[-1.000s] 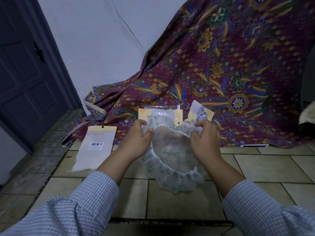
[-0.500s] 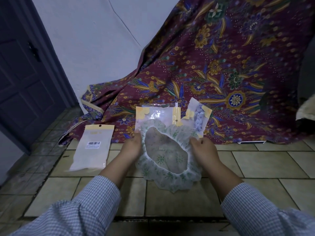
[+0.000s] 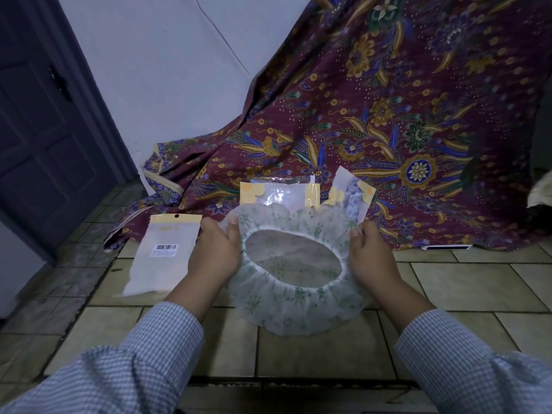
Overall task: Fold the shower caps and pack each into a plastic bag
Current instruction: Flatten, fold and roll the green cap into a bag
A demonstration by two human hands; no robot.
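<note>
A white shower cap [image 3: 294,306] with a green leaf print is stretched wide over the tiled floor, its elastic opening facing me. My left hand [image 3: 216,252] pinches its left rim and my right hand [image 3: 369,255] pinches its right rim. Behind the cap lies a clear plastic bag [image 3: 279,194] with a yellow header, and to its right a second bag [image 3: 352,197] holding a patterned cap. A flat bag [image 3: 162,255] with a barcode label lies on the floor left of my left hand.
A maroon batik cloth [image 3: 388,115] drapes from the upper right down to the floor behind the bags. A dark door [image 3: 38,130] stands at the left beside a white wall [image 3: 167,70]. A small white object [image 3: 446,248] lies at the cloth's edge.
My hands have moved apart and lower, pulling the cap from a narrow hanging shape into a wide open ring near the floor.
</note>
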